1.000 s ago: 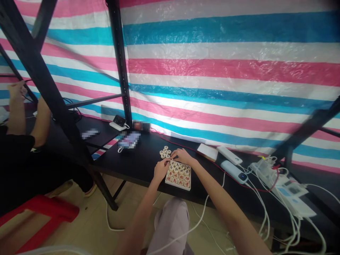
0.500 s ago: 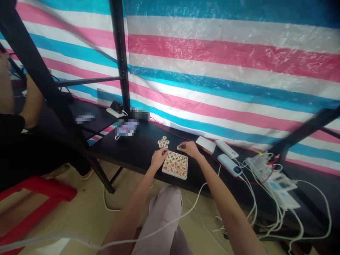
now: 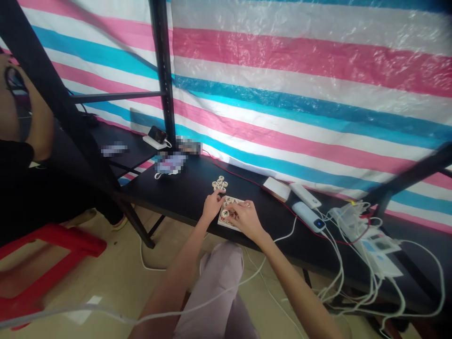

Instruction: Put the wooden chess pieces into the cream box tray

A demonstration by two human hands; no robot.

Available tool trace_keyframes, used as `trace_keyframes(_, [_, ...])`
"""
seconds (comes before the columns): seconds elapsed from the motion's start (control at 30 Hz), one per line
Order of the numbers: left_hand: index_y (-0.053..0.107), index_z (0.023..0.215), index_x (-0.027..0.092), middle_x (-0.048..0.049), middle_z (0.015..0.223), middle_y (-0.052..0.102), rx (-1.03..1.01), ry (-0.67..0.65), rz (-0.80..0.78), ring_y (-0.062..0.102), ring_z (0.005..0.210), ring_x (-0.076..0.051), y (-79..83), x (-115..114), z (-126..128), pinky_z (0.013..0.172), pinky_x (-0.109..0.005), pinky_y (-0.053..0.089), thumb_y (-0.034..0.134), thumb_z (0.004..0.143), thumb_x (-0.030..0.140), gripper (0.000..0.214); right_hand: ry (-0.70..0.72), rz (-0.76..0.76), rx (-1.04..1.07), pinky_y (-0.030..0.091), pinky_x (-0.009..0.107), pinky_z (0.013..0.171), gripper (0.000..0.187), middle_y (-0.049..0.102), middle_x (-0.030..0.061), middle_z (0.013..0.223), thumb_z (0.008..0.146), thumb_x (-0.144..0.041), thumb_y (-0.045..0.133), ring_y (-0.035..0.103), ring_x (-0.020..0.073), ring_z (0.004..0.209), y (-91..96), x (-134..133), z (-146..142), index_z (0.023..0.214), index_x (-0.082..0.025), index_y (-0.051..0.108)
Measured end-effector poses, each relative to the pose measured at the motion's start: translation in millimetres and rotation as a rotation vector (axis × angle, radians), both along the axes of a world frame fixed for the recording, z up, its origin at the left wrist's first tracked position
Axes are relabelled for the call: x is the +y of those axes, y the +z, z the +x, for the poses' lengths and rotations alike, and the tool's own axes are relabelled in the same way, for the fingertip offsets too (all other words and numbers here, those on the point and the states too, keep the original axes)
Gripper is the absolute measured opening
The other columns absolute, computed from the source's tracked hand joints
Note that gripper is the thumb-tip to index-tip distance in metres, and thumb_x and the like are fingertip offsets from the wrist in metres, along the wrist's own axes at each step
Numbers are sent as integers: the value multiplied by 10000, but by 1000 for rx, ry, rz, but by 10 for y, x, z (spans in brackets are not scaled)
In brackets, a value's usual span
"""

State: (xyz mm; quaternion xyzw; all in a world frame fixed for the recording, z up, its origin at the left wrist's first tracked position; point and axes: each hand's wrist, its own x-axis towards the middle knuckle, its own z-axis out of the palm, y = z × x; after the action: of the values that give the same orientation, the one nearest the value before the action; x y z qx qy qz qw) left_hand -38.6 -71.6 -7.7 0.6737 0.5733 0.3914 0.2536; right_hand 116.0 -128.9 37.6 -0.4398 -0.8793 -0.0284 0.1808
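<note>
Knees in pale mauve trousers (image 3: 221, 282) rise at the near edge, crossed by a slack white cable (image 3: 183, 311) above a beige tiled floor (image 3: 123, 287). At near left is a red plastic stool (image 3: 52, 263).

Just beyond the knees, on a long black desk (image 3: 176, 202), sits a shallow white square box (image 3: 231, 227) of round cream game pieces marked with red or black Chinese characters. The person's right hand (image 3: 245, 217) covers much of it; its fingers are clamped on one round cream piece with a black character (image 3: 225, 213), held over the box's left side. The person's left hand (image 3: 212, 207) is at the box's far left corner, thumb and forefinger apart. Its forefinger reaches the near edge of a small cluster of loose cream pieces (image 3: 220, 182) lying beyond the box; whether it touches them is unclear.

To the right are a pale blue power bank with a small display (image 3: 308, 217), a white power bank (image 3: 305, 195) and tangled white cables (image 3: 342, 268). At far left, a black phone (image 3: 157, 135) leans on a white stand, and another person's bare arm (image 3: 41, 120) shows. Behind everything hangs a pink, blue and white striped plastic sheet (image 3: 300, 99).
</note>
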Motion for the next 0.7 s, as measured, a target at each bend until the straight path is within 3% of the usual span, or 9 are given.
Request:
trace_keyframes(0.23, [566,1059,222,56,557,525,-26,7,17,485,537,-99,3,2,1,604,-195,353,499,797,235,271,32,200,-108,222,365,896,169,672,55,912,887,-286,462,519,189,911,-114,-15,-9,942,-201,597])
trace_keyframes(0.53, [612,970,206,40,570,532,-32,8,19,485,545,-100,-53,21,10,566,-196,332,494,797,256,215,-1,231,-193,236,359,745,186,620,55,1029,893,-249,452,441,201,943,-105,-23,-54,878,-211,633])
trace_keyframes(0.7, [614,948,201,31,577,557,-36,20,12,513,563,-110,-63,23,3,570,-202,341,494,798,271,205,0,242,-201,234,354,715,198,598,57,1040,893,-247,440,434,203,920,50,43,-12,912,-223,636])
